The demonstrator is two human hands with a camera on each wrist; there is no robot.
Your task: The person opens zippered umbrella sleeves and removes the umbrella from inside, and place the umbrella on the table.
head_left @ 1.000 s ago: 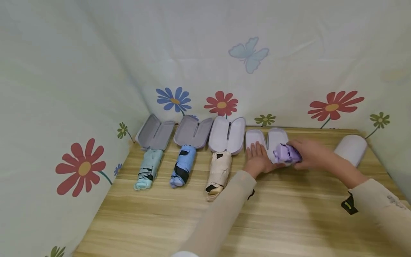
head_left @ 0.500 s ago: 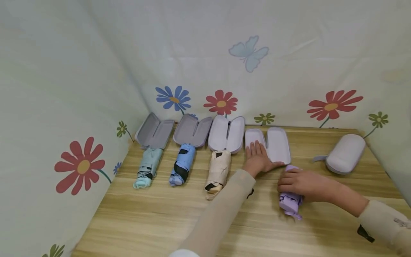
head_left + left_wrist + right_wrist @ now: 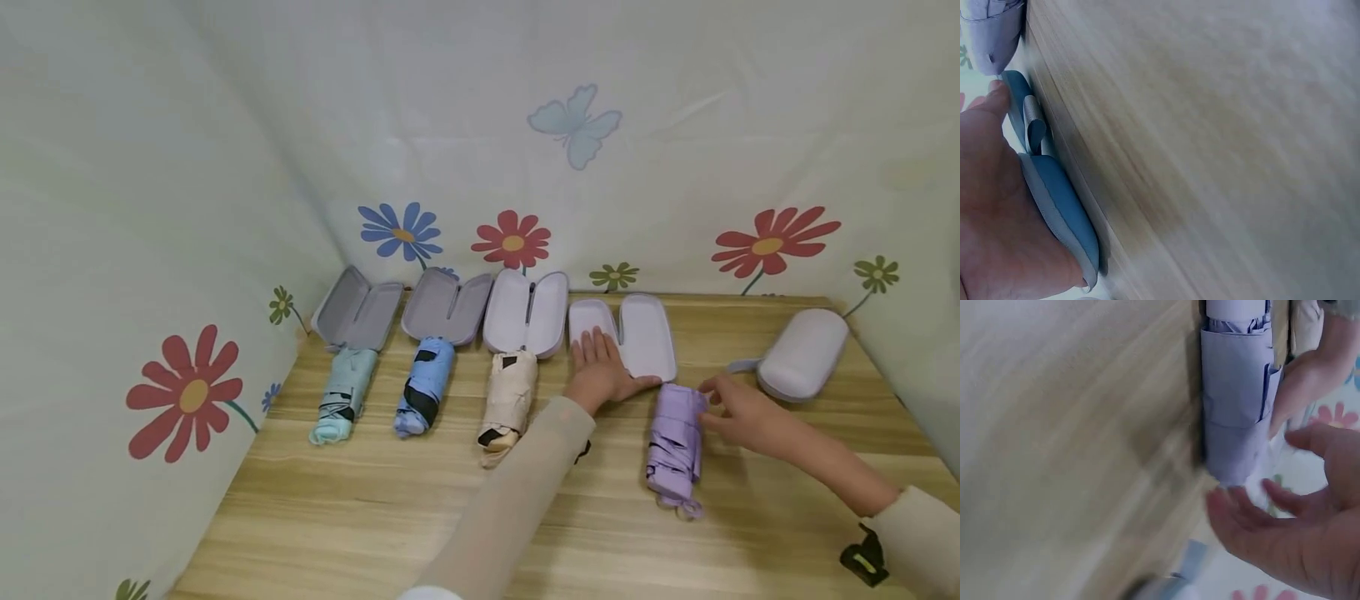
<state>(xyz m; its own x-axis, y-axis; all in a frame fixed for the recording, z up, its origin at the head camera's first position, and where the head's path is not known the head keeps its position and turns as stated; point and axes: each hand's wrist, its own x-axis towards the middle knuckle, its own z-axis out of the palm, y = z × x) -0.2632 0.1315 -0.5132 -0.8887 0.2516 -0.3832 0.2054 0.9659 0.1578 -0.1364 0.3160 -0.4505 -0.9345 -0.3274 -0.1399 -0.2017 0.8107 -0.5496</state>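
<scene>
My left hand lies with its fingers spread on the left half of an open white case. In the left wrist view the case's outside looks blue under the palm. A folded purple umbrella lies on the table just in front of that case, its looped strap toward me. My right hand is at the umbrella's right side near its far end, fingers loosely bent and holding nothing. The right wrist view shows the fingers apart beside the end of the umbrella.
To the left, three more open cases stand in a row: two grey and one white. Before them lie folded teal, blue and beige umbrellas. A closed pale case sits at the right. Flowered curtain surrounds the table.
My right hand has carried the purple umbrella from over the open case to the table in front, laid it lengthwise, and let go, drawing off to the right. My left hand has stayed put.
</scene>
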